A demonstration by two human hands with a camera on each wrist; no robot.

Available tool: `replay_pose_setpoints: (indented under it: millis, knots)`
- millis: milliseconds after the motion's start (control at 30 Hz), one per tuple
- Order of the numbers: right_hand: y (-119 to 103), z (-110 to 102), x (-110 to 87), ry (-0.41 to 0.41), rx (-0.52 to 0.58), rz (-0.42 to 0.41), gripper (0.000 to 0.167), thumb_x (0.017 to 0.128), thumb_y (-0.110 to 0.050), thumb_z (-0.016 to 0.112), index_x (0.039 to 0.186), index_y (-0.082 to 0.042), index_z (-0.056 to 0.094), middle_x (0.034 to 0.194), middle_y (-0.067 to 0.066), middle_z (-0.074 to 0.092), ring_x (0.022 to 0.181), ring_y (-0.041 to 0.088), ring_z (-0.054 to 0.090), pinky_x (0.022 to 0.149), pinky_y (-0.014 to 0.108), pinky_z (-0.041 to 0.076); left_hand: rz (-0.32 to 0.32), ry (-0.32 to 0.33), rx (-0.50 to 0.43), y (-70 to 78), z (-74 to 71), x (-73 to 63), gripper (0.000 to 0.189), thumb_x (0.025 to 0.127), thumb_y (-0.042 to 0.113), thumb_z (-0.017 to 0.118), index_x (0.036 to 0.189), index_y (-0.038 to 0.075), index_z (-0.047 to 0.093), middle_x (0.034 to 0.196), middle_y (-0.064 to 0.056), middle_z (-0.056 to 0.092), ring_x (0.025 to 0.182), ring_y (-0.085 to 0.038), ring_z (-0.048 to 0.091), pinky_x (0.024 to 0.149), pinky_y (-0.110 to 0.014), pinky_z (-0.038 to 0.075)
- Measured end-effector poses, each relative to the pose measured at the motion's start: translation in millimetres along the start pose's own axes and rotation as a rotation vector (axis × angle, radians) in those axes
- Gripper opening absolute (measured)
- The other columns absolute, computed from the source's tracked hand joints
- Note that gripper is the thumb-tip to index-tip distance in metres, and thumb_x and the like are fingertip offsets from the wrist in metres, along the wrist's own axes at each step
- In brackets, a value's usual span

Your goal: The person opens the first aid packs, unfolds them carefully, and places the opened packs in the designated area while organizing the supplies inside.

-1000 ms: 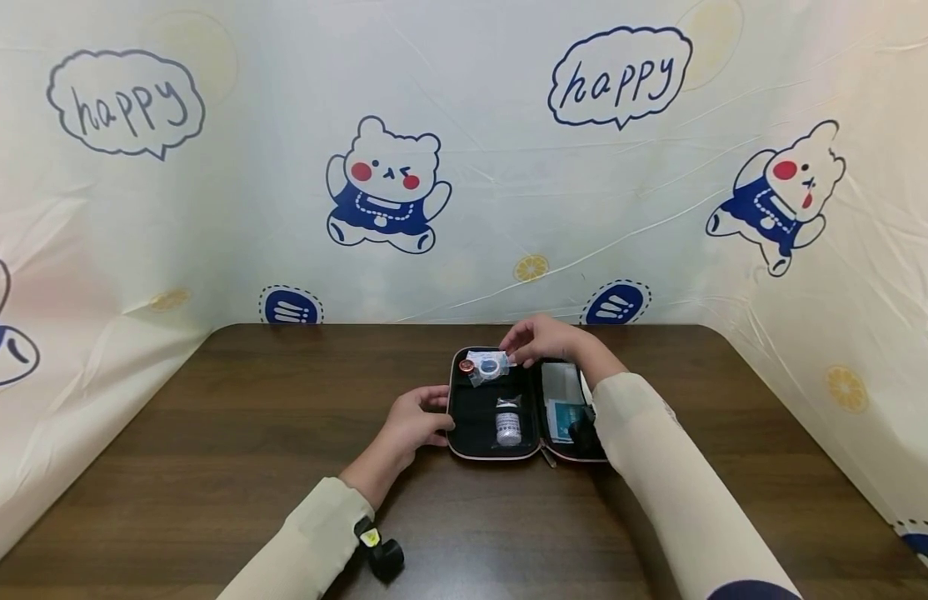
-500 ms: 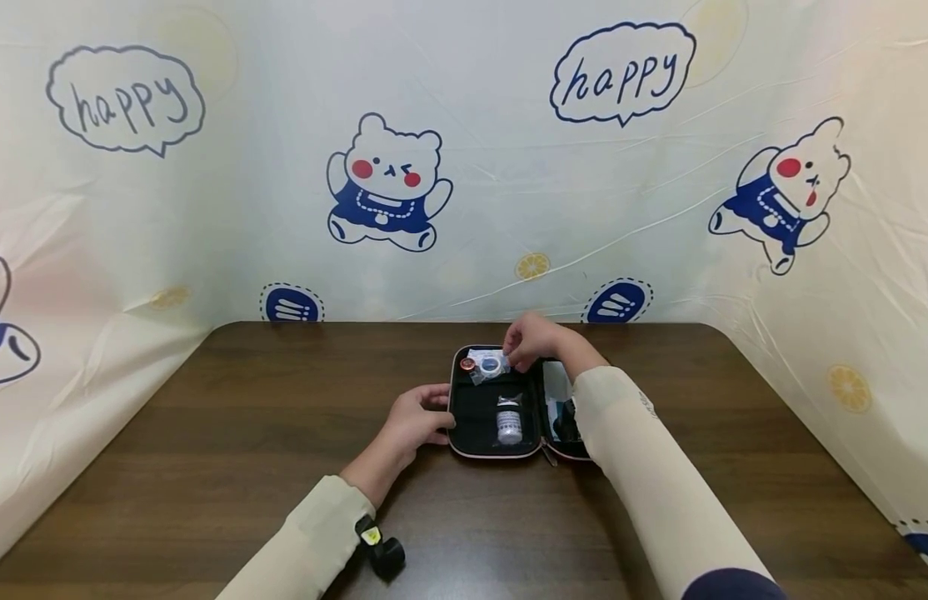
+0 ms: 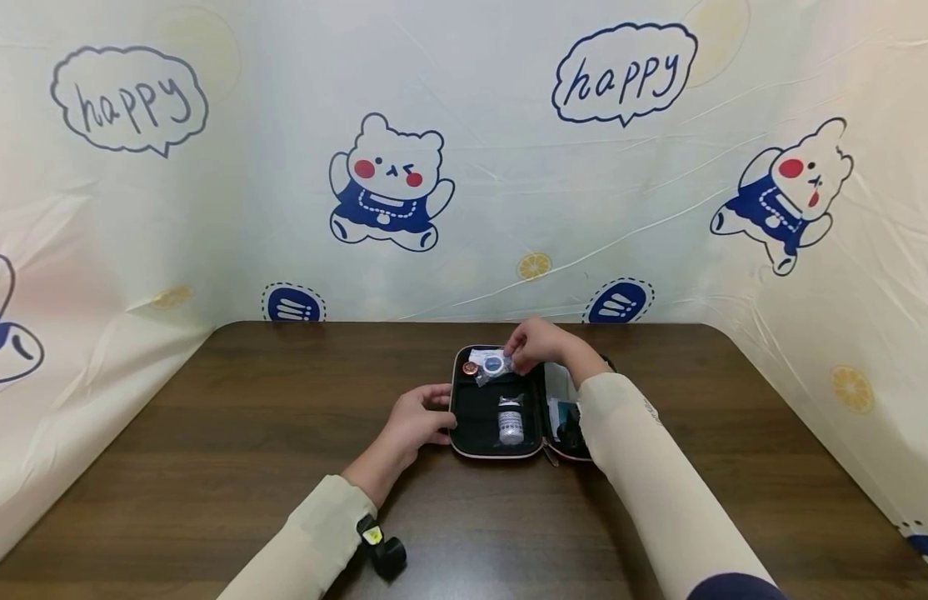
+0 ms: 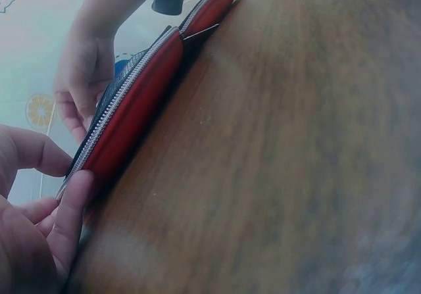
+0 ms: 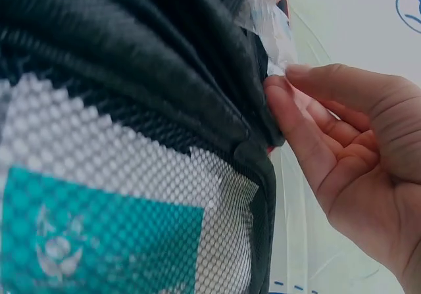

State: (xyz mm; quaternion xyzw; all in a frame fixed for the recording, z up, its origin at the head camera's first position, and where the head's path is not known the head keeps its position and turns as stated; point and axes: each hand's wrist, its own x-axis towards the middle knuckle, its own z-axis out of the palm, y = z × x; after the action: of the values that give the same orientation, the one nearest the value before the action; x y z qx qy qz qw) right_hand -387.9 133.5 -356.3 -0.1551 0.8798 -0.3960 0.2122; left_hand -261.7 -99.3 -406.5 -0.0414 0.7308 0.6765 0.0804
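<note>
A zippered case (image 3: pixel 475 417) lies unfolded on the table, black inside; its red shell (image 4: pixel 135 126) shows in the left wrist view. My left hand (image 3: pixel 415 421) grips the case's left edge between thumb and fingers. At the top of the left half, my right hand (image 3: pixel 539 343) pinches the edge of a clear plastic packet (image 3: pixel 496 367) with a white ring-shaped item in it. A small round copper-coloured item (image 3: pixel 470 367) sits beside that packet. Lower down, a wrapped white cylinder (image 3: pixel 511 425) is held under a strap.
A teal packet (image 5: pixel 99 235) sits behind mesh in the case's right half, partly hidden by my right sleeve (image 3: pixel 629 433). The brown wooden table (image 3: pixel 246 442) spreads around the case. A printed curtain (image 3: pixel 479 167) hangs behind it.
My right forearm has shifted left, and the fingers have closed in on the packet's edge, then dipped slightly. The left hand and the case stay almost where they were.
</note>
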Motion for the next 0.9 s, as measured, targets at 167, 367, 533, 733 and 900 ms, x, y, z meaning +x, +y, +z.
replay_pose_setpoints:
  millis: [167,367,533,733,900]
  knots:
    - [3.7,-5.2,-2.7,0.049,0.040,0.002,0.022,0.084,0.008,0.064,0.106,0.004,0.066,0.093,0.016,0.065,0.076,0.024,0.067,0.071,0.034,0.059,0.000,-0.005,0.000,-0.4,-0.4,0.6,0.054,0.076,-0.011,0.068,0.129,0.000,0.059,0.113,-0.018,0.056,0.071,-0.020,0.062,0.055,-0.032,0.058]
    - [6.2,-8.1,-4.9,0.119,0.074,-0.015,0.018,0.088,0.007,0.058,0.106,0.007,0.064,0.094,0.018,0.063,0.076,0.024,0.067,0.072,0.034,0.059,0.000,-0.003,0.006,0.0,-0.5,0.1,0.054,0.077,-0.010,0.068,0.129,0.001,0.059,0.114,-0.018,0.057,0.073,-0.020,0.062,0.056,-0.032,0.058]
    - [5.8,-9.0,-9.0,0.151,0.124,-0.026,0.019,0.089,0.009,0.055,0.106,0.009,0.062,0.098,0.020,0.062,0.078,0.025,0.066,0.073,0.035,0.059,0.006,-0.010,0.006,0.2,-0.3,-1.5,0.055,0.077,-0.010,0.068,0.130,0.000,0.059,0.115,-0.018,0.057,0.073,-0.020,0.062,0.055,-0.032,0.058]
    - [7.9,-12.3,-9.1,0.122,0.177,-0.048,0.022,0.089,0.012,0.053,0.109,0.009,0.061,0.098,0.019,0.062,0.076,0.023,0.067,0.075,0.037,0.059,-0.001,-0.011,0.013,0.7,-0.4,-1.5,0.054,0.078,-0.009,0.068,0.130,0.001,0.059,0.116,-0.018,0.056,0.074,-0.021,0.061,0.056,-0.032,0.058]
    - [7.0,-14.5,-10.3,0.084,0.191,-0.084,0.023,0.089,0.013,0.054,0.109,0.007,0.063,0.099,0.018,0.064,0.078,0.024,0.067,0.076,0.039,0.059,-0.004,-0.008,0.013,0.9,-0.7,-1.3,0.054,0.077,-0.010,0.068,0.130,0.001,0.059,0.115,-0.017,0.056,0.073,-0.021,0.061,0.056,-0.032,0.058]
